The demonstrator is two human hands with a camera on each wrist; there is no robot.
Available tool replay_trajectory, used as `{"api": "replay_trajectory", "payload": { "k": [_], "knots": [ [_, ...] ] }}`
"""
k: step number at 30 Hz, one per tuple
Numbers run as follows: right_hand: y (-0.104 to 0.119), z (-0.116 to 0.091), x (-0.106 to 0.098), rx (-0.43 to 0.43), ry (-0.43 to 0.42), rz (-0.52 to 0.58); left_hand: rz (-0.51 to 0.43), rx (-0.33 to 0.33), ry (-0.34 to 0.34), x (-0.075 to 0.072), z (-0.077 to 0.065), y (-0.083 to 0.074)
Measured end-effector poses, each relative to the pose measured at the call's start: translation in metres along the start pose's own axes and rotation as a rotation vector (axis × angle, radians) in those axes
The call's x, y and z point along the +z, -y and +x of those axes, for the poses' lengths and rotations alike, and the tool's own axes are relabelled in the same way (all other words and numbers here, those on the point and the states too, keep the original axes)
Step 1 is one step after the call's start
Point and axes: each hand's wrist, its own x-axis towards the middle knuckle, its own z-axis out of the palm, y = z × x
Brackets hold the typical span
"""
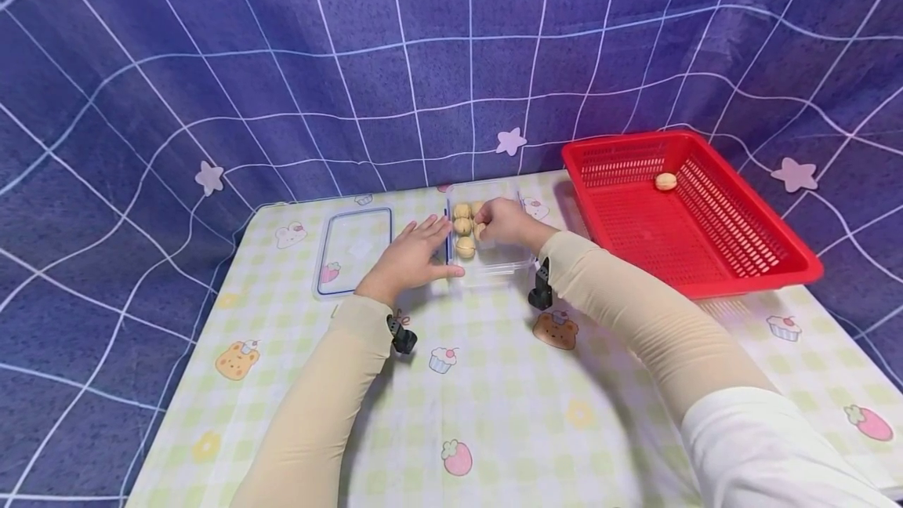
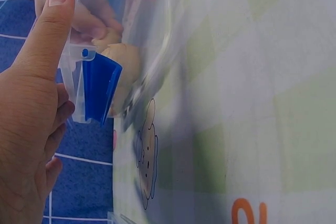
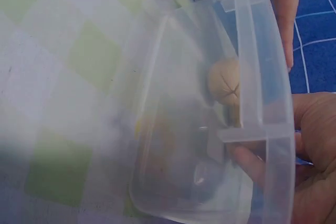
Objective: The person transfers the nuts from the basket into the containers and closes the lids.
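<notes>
A clear plastic box (image 1: 494, 265) stands at the back of the table, with several pale tan walnuts (image 1: 465, 247) along its left side. My left hand (image 1: 415, 257) rests against the box's left wall, fingers straight and spread, thumb near the front corner. Reaching into the box, my right hand (image 1: 509, 222) pinches a walnut (image 1: 480, 231) beside the others. The left wrist view shows a blue clip (image 2: 101, 88) on the box wall next to my left thumb. In the right wrist view the box wall partly covers my right fingers, and one walnut (image 3: 224, 81) shows through the plastic.
To the left lies a clear lid (image 1: 356, 251) with a blue rim. A red slotted basket (image 1: 656, 237) stands at the right, one walnut (image 1: 665, 181) inside near its back wall. Behind the table hangs a blue curtain (image 1: 437, 77). The tablecloth (image 1: 395, 422) is checked.
</notes>
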Motion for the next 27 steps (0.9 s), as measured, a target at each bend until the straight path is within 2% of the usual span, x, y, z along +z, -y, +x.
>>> {"api": "replay_trajectory", "payload": {
  "k": [5,14,27],
  "knots": [
    [0.001,-0.001,0.005,0.014,-0.001,-0.016,-0.001,-0.003,0.002,0.000,0.000,0.000],
    [0.000,0.000,0.014,-0.011,-0.001,-0.115,-0.006,-0.009,0.012,0.001,0.000,-0.001],
    [0.005,0.000,0.013,0.053,-0.013,-0.070,-0.002,-0.016,0.017,-0.001,0.000,-0.002]
  ]
}}
